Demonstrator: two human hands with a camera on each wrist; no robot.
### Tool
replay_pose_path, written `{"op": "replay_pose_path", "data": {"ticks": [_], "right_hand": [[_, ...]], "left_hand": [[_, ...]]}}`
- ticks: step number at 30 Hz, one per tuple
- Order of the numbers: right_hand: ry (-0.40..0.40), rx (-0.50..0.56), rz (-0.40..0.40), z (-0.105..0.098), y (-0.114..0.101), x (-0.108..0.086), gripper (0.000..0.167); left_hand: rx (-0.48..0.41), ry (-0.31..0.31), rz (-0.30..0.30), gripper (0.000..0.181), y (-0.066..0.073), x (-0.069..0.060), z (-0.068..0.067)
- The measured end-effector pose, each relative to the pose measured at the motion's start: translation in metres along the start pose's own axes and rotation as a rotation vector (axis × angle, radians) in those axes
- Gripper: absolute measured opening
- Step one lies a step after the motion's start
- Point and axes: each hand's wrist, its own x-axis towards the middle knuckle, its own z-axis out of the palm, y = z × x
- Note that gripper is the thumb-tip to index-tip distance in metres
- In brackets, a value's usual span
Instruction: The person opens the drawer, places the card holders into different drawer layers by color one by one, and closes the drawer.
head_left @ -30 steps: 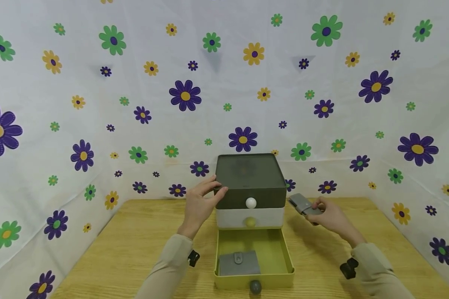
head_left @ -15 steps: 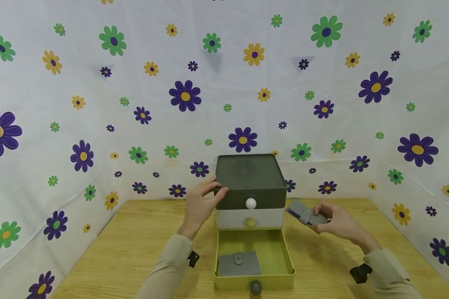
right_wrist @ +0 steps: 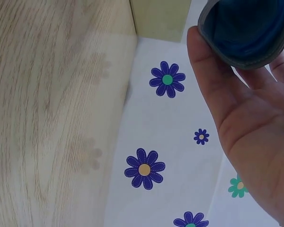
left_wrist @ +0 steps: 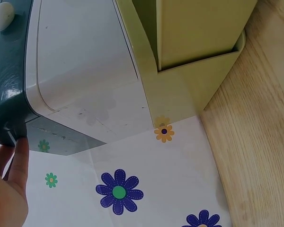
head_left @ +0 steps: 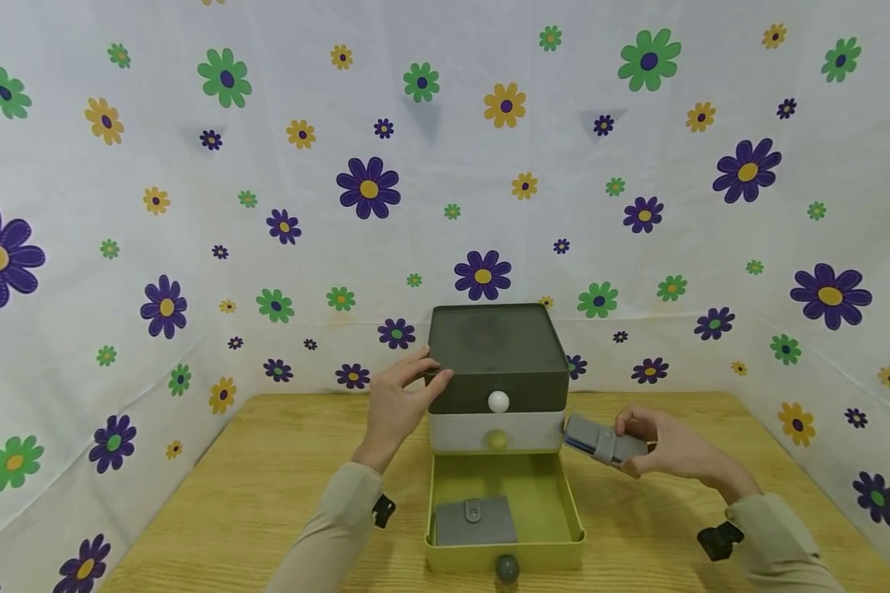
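Observation:
My right hand pinches a grey card holder with a snap strap, held just right of the drawer unit. In the right wrist view its open end shows blue sleeves inside. A second grey card holder lies in the left front part of the pulled-out yellow-green bottom drawer. My left hand touches the front left corner of the dark green top drawer with thumb and fingertips. Between them the white middle drawer is closed.
The drawer unit has round knobs, including a white knob on top and a grey knob at the bottom. It stands on a wooden table. A white flower-printed cloth hangs around the back and sides.
My right hand has moved slightly right and down with the card holder, turning it to lie more level. My left hand stays at the top drawer's corner.

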Motion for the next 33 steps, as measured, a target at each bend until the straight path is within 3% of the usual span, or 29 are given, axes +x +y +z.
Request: {"op": "replay_pose_path", "data": {"ticks": [9,20,33], "right_hand": [[-0.12,0.058,0.038,0.004,-0.003,-0.004,0.04],[-0.21,0.08,0.015,0.018,-0.013,0.004,0.037],[-0.153,-0.034,-0.085,0.042,-0.031,0.015,0.033]], "left_hand": [[0.01,0.003,-0.002,0.026,0.0,-0.002,0.0],[0.0,-0.003,-0.014,0.027,0.001,0.0,0.001],[-0.005,0.009,0.029,0.025,0.0,-0.001,0.001]]}}
